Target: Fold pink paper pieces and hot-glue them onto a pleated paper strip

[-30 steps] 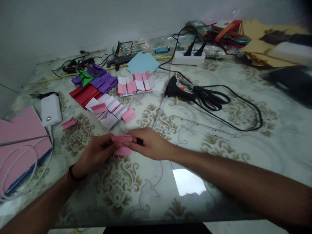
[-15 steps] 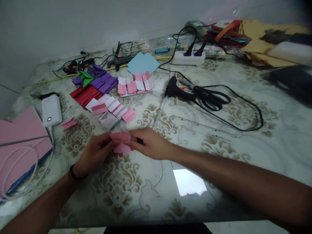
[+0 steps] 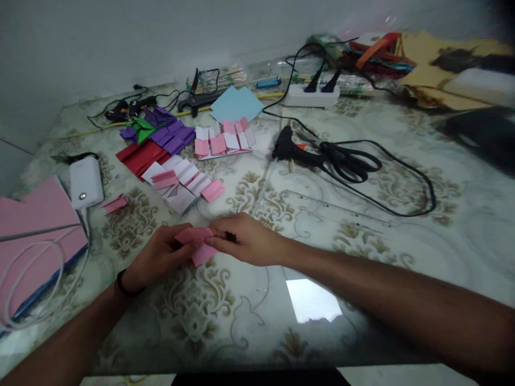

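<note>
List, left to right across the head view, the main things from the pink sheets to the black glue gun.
Pink sheets → white device → small pink piece → left hand → held pink paper → right hand → black glue gun.

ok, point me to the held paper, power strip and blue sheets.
Held paper (image 3: 202,254), head view: lower part of its pink face.
Power strip (image 3: 311,99), head view: white front face.
Blue sheets (image 3: 236,105), head view: middle of the upper face.

A craft workspace, shown by the glue gun (image 3: 300,154) and folded coloured papers (image 3: 173,134).
</note>
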Tool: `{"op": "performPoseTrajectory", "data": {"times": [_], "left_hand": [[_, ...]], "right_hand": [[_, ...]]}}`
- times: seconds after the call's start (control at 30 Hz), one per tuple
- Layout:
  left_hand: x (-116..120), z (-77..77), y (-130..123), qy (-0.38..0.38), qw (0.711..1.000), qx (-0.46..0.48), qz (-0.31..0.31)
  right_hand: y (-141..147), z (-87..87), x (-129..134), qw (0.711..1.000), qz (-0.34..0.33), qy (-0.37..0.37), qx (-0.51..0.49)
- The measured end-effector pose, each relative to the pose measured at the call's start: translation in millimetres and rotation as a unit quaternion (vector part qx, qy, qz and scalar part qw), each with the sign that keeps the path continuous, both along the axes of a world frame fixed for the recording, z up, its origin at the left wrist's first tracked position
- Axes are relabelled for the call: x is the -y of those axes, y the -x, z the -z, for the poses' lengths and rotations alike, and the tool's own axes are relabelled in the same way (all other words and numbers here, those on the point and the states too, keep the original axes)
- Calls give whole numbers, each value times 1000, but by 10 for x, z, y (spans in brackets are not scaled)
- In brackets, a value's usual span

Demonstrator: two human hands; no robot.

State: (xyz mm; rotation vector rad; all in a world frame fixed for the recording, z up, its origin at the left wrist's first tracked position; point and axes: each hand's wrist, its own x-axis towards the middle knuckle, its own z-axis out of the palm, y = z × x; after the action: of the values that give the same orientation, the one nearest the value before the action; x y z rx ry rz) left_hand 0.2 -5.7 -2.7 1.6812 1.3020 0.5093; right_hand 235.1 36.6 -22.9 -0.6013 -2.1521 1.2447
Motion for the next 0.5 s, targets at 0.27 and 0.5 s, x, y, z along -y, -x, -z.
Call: {"op": "performPoseTrajectory", "data": {"times": [0.27,0.5], "left_hand": [[13,-32,-12,16,998,-59,22],[14,-16,-31,-52,995,-72,-43]], "right_hand": [[-7,4,-11,999,-4,34,0],[-7,6,-4,999,0,34,9]]}}
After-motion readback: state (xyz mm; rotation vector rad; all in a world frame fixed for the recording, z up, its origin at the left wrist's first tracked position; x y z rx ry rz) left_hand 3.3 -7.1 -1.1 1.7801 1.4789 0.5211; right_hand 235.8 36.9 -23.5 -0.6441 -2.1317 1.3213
